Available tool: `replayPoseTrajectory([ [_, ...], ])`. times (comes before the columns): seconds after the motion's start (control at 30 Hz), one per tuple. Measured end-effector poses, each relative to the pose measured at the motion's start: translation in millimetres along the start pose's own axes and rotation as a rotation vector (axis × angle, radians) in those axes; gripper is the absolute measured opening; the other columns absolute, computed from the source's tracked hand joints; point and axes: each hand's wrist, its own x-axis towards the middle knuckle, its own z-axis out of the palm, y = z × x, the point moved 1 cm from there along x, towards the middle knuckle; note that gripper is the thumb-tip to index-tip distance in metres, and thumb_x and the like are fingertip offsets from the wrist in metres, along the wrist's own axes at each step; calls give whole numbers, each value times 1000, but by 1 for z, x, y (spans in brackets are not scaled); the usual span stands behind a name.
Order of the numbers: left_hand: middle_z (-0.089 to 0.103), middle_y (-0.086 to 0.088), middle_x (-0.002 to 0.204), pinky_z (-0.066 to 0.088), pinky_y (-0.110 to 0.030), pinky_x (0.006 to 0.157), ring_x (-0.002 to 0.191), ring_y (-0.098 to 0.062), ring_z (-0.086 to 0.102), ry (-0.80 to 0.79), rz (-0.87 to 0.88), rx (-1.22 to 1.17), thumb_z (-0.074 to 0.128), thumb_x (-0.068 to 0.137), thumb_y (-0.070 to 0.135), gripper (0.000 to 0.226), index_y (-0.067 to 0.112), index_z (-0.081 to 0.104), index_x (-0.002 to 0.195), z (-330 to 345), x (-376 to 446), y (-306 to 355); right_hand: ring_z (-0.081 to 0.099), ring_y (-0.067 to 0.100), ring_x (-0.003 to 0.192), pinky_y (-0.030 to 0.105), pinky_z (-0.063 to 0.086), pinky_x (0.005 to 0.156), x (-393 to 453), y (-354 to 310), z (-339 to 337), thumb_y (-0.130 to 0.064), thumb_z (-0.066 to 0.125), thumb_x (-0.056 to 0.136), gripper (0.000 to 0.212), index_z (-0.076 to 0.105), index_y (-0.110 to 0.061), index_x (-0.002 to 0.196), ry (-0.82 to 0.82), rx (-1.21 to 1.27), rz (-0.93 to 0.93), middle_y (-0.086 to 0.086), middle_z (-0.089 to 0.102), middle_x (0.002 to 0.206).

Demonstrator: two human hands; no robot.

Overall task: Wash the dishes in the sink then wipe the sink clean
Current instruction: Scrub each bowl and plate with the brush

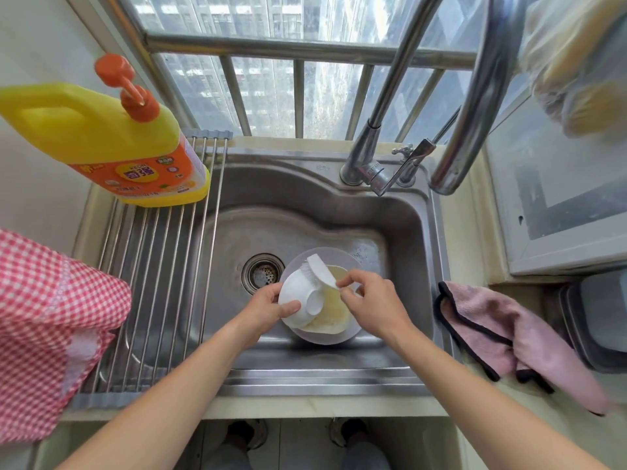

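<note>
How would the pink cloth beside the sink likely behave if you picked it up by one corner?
The pink cloth would probably hang floppy, since it already lies in soft folds. It looks plush and thin, so likely light. Draped over the sink rim, it may slide off if nudged.

Sink [400, 218]: brushed stainless steel, dull sheen, wet. Faucet [376, 144]: polished chrome-like metal, glossy. Drying rack [163, 266]: bare metal rods. Bowl [298, 300]: smooth glossy white, ceramic or plastic, can't tell. Brush [322, 271]: white plastic. Detergent bottle [101, 130]: glossy yellow plastic. Pink cloth [509, 337]: fuzzy, matt.
</note>
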Motion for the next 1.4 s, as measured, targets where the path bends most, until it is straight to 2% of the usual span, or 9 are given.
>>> replayPoseTrajectory([
  [0.1, 73, -9, 117, 57, -33, 93, 115, -29, 65, -8, 22, -1, 74, 88, 4, 39, 11, 63, 125, -1, -1, 0, 42, 10, 50, 25, 37, 54, -9, -3, 5, -27, 63, 89, 12, 74, -32, 92, -32, 19, -86, -11, 48, 47],
  [0.27, 61, 0, 124, 52, -38, 98, 115, -20, 61, -40, -71, 94, 85, 75, 26, 67, 27, 46, 130, -6, -3, 6, 59, 24, 69, 37, 53, 62, -10, 17, 4, -34, 54, 91, 15, 66, -37, 100, 110, -195, 82, -3, 62, 70],
  [0.4, 71, -2, 114, 55, -40, 96, 106, -21, 68, 25, -170, 73, 64, 84, 60, 52, 22, 64, 119, -5, 2, 12, 58, 38, 70, 37, 43, 56, -20, 28, 9, -34, 46, 98, 12, 55, -27, 102, 168, -505, -127, 4, 63, 75],
  [0.57, 71, -7, 116, 56, -40, 95, 106, -24, 68, 48, -150, 26, 66, 95, 32, 28, 15, 65, 118, -5, 4, 18, 62, 35, 77, 35, 36, 57, -25, 43, 18, -33, 41, 101, 21, 50, -30, 119, -26, -746, -214, 0, 61, 87],
  [0.8, 74, -1, 117, 55, -30, 95, 111, -17, 68, -174, -64, 67, 70, 90, 1, 43, 22, 63, 127, -4, -3, 17, 58, 22, 67, 37, 51, 63, -15, 30, 13, -36, 55, 91, 14, 64, -37, 101, 53, -125, 87, -5, 61, 69],
  [0.93, 73, -2, 118, 54, -19, 84, 108, -13, 68, -133, 23, 136, 71, 86, -6, 51, 18, 61, 129, -2, -4, 12, 45, 11, 54, 34, 46, 60, -14, 11, 6, -32, 63, 89, 10, 71, -35, 94, 6, 78, -46, -3, 51, 54],
  [1.03, 71, -1, 121, 54, -21, 89, 114, -14, 66, -76, 88, 172, 75, 82, -7, 59, 18, 57, 132, -2, -1, 6, 40, 11, 53, 31, 38, 56, -20, 1, 10, -34, 64, 90, 9, 72, -35, 95, -108, 51, -177, -8, 47, 51],
  [1.2, 71, -1, 115, 56, -27, 88, 108, -18, 67, -78, 113, 205, 77, 81, -3, 54, 23, 58, 125, -1, -1, 4, 53, 18, 65, 34, 49, 62, 1, 7, 6, -33, 58, 90, 13, 70, -34, 96, 110, -20, 50, -6, 58, 64],
  [1.4, 72, -3, 117, 56, -36, 95, 111, -22, 68, -58, 149, 187, 75, 79, -8, 62, 21, 57, 131, 1, -2, 1, 46, 12, 55, 32, 45, 57, -16, -6, 9, -34, 60, 90, 13, 71, -34, 97, 3, -27, -63, -7, 51, 56],
])
